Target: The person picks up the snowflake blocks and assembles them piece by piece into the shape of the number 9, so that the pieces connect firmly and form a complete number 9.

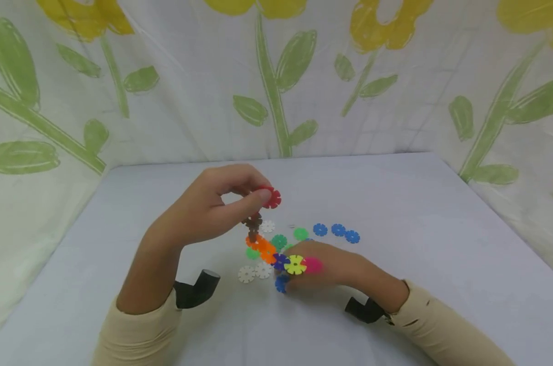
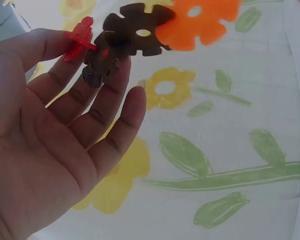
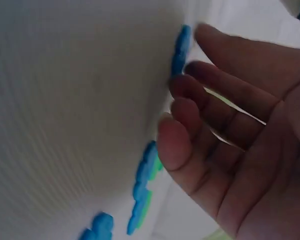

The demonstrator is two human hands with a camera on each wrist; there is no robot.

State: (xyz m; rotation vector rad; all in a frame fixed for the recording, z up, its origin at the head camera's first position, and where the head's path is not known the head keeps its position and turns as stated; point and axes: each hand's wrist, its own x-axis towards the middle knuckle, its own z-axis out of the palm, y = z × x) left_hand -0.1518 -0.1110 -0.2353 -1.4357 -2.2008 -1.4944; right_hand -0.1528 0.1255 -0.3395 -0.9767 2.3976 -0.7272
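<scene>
My left hand [image 1: 221, 201] pinches a red snowflake disc [image 1: 273, 198] between thumb and fingers, above the table. From it hangs a joined chain: brown discs [image 1: 252, 223], orange discs [image 1: 264, 248], a dark purple disc [image 1: 280, 262], a yellow disc [image 1: 296, 265] and a pink disc [image 1: 312, 265]. The left wrist view shows the brown disc [image 2: 140, 32] linked to an orange one [image 2: 205, 22]. Behind the chain, low at the table, is my right hand [image 1: 333, 264]. Its bent fingers are by a blue disc [image 3: 180, 52], with a gap showing beside the thumb.
Loose discs lie around the hands: white discs [image 1: 246, 274], green discs [image 1: 279, 241] and blue discs [image 1: 338, 230] at the right. A white cloth with painted flowers [image 1: 276, 101] hangs behind the table [image 1: 418, 213]. Black wrist mounts [image 1: 198, 292] stick out from both sleeves.
</scene>
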